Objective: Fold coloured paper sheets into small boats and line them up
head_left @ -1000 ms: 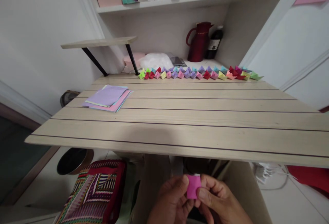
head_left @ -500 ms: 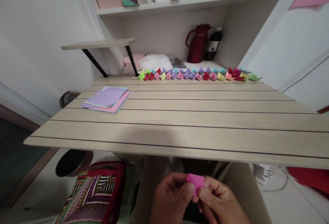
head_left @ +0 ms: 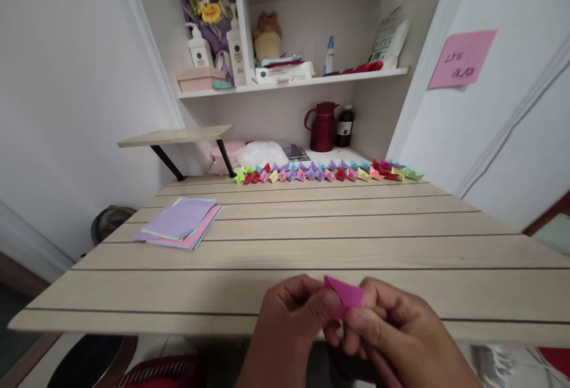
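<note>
A small folded piece of bright pink paper (head_left: 348, 294) is pinched between both hands just over the table's front edge. My left hand (head_left: 299, 311) grips its left side between thumb and fingers. On the right side, the thumb and curled fingers of my right hand (head_left: 392, 319) press on it. One pointed corner sticks up at the upper left; the lower part of the paper is covered by the thumbs. Toward the back of the table stand rows of small folded paper pieces (head_left: 312, 174) in many colours.
A stack of coloured paper sheets (head_left: 178, 221) lies on the left of the slatted wooden table (head_left: 285, 251). Behind it stands a small raised shelf (head_left: 176, 136) on black legs. A dark red jug (head_left: 323, 129) and a dark bottle (head_left: 345, 126) stand in the back recess.
The view has tilted up, showing more of the upper shelves. Both hands have risen with the pink paper from below the table edge to above it, and a pointed corner now stands out.
</note>
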Demonstrator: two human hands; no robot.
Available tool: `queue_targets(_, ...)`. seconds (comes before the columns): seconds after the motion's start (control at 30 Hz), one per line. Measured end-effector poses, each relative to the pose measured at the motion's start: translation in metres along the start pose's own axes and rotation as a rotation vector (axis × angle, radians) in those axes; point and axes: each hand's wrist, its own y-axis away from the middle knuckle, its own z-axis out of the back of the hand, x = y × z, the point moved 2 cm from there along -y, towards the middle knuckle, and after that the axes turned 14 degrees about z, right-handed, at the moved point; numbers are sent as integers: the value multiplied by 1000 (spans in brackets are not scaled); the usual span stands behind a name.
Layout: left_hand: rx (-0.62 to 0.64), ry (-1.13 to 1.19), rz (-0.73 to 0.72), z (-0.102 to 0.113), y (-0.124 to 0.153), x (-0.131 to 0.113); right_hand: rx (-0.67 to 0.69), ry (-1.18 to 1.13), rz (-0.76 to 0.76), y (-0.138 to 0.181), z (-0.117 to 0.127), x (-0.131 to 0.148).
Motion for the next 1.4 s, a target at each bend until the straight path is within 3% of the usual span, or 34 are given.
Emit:
queue_targets(0.1, 82, 93, -86, 4, -36, -29, 9, 48, 128, -55, 2, 18)
queue_targets(0.17, 57, 105, -137, 15, -67, -42, -2, 55, 190, -95, 5, 17)
queue_targets(0.23, -22, 55, -201, 31, -99, -51, -3, 61, 221, -131, 8, 6)
queue_targets(0.3, -180, -103, -291, 47, -128, -57, -8, 80, 235, -161, 12, -11)
queue_targets(0.4, -270, -192, -330, 64, -159, -58, -3, 89, 254, -188, 19, -35)
queue_targets(0.57, -351, -308, -330, 72, -174, -56, 1, 138, 309, -198, 40, -52)
queue_targets(0.7, -434, -366, -321, 77, -175, -57, -49, 377, 427, -199, 57, -47)
queue_targets(0.83, -505, -508, -348, 78, -175, -57, -16, 491, 462, -200, 62, -43)
queue_targets(1.03, -461, -780, -496, 67, -169, -57, 50, 546, 503, -192, 59, -33)
queue_targets(1.4, -403, -842, -523, 63, -166, -54, 60, 596, 510, -188, 61, -27)
